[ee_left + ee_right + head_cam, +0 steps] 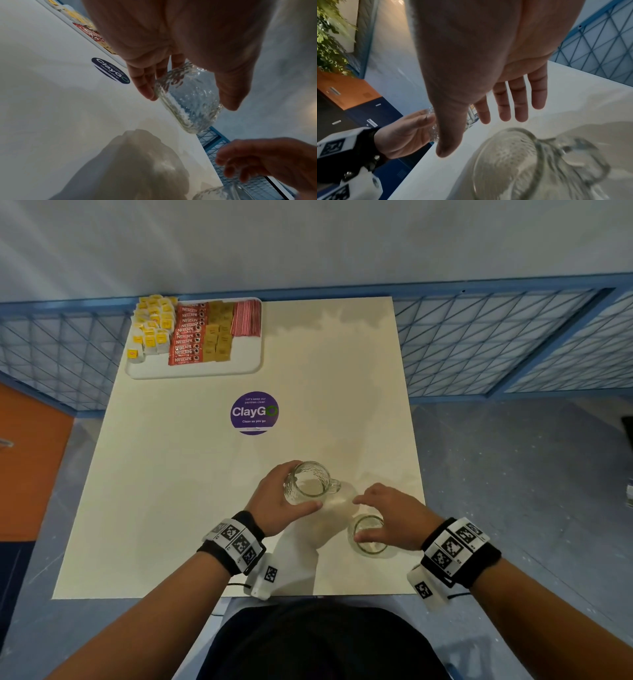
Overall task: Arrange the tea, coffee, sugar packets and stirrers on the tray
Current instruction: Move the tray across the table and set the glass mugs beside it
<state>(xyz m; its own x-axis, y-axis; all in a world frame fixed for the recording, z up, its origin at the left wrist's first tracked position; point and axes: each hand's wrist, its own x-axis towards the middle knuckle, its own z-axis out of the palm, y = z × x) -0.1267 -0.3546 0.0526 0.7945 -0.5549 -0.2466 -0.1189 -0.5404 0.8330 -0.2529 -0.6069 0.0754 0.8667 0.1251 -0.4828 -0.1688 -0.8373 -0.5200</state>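
A white tray [195, 371] sits at the table's far left corner. It holds yellow tea bags [152, 326], red coffee sachets [186, 337], brown sugar packets [219, 333] and striped stirrers [246, 318] in rows. Close to me, my left hand [281, 498] grips a clear glass mug [310, 484] by its body, fingers on one side and thumb on the other [188, 102]. My right hand [387, 515] hovers with straight fingers over a second glass mug [368, 535], which stands on the table [522, 162]. Both hands are far from the tray.
A round purple ClayGo sticker [254, 412] marks the middle of the cream table [171, 491]. A blue mesh railing [496, 337] runs behind and to the right. An orange cabinet [30, 467] stands to the left. The second mug is near the table's right front corner.
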